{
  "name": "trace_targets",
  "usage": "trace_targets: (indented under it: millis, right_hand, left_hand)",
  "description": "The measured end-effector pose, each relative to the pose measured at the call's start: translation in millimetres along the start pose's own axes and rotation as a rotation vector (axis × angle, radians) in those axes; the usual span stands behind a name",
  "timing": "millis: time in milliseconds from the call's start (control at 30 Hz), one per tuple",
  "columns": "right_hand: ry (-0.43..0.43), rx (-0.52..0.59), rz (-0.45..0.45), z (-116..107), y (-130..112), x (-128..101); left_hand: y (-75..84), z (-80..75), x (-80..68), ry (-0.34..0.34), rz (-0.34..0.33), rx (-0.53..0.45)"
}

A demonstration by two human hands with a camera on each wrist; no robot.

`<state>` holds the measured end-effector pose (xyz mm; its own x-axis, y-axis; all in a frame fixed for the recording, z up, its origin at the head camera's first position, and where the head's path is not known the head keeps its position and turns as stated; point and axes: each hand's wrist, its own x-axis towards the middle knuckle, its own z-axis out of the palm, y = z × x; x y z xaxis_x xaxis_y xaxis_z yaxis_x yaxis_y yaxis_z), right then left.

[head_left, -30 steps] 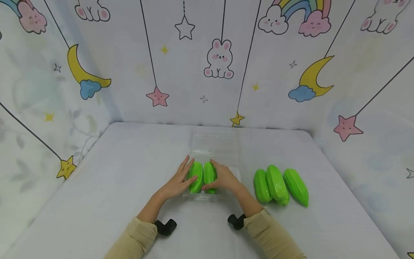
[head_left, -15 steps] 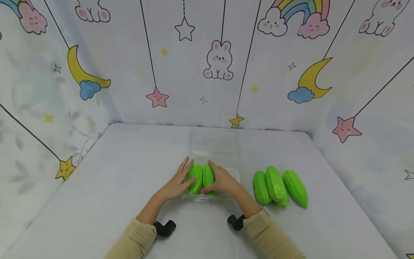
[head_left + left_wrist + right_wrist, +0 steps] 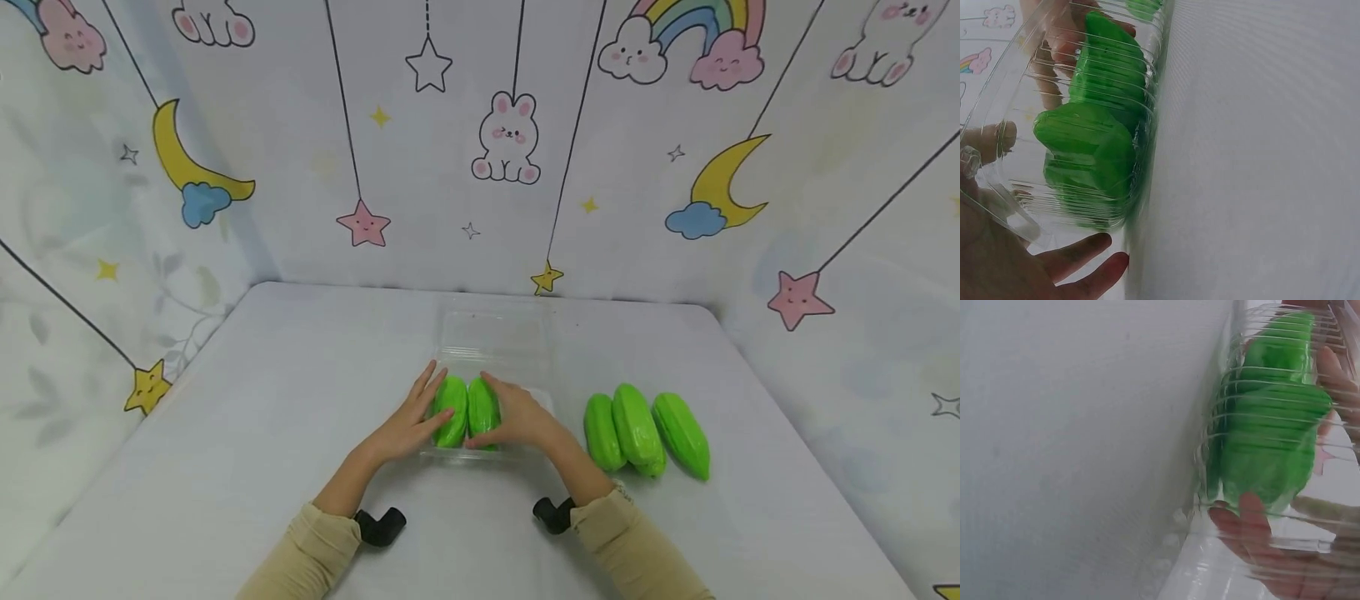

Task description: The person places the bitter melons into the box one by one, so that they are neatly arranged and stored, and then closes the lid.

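1. Two green toy gourds lie side by side, touching, in the near half of a clear plastic clamshell box that stands open on the white bench. The left wrist view shows them pressed against the ribbed wall of the box.

2. The left hand lies along the left gourd and the left side of the box, its fingers straight and spread, resting there rather than curled round anything.

3. The right hand covers the right gourd from the other side, its fingers lightly bent over the top; it presses or steadies, and no pinch is plain to see.

4. As a judgement, the step in hand is seating this pair snugly in the box, both hands squeezing them together from the sides.

5. Three more green gourds lie in a row on the bench, to the right of the box and apart from it.

6. The next move probably calls for the right hand to let go, reach across to that row and bring one back, while the left hand keeps the light box from sliding. The room left beside the pair looks tight.
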<state>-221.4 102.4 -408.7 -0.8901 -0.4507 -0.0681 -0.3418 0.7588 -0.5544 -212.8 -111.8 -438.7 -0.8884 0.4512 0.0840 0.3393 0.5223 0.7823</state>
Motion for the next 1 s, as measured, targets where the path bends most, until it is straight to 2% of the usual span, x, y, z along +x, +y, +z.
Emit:
trace_targets:
  millis: [200, 500, 800, 1000]
  right_hand:
    - [0.047, 0.018, 0.018, -9, 3, -7]
    - [0.076, 0.049, -0.003, -20, 3, -19]
    - [0.120, -0.002, -0.035, -37, 9, -27]
    - [0.137, 0.019, -0.053, -47, 11, -32]
  left_hand:
    - [-1.4, 1.5, 0.4, 0.007, 0.007, -0.003]
    - [-2.4, 4.1, -2.0, 0.017, 0.012, -0.007]
    - [0.2, 2.5, -1.1, 0.018, 0.008, -0.008]
    - [-0.1, 0.7, 0.0, 0.013, 0.011, 0.000]
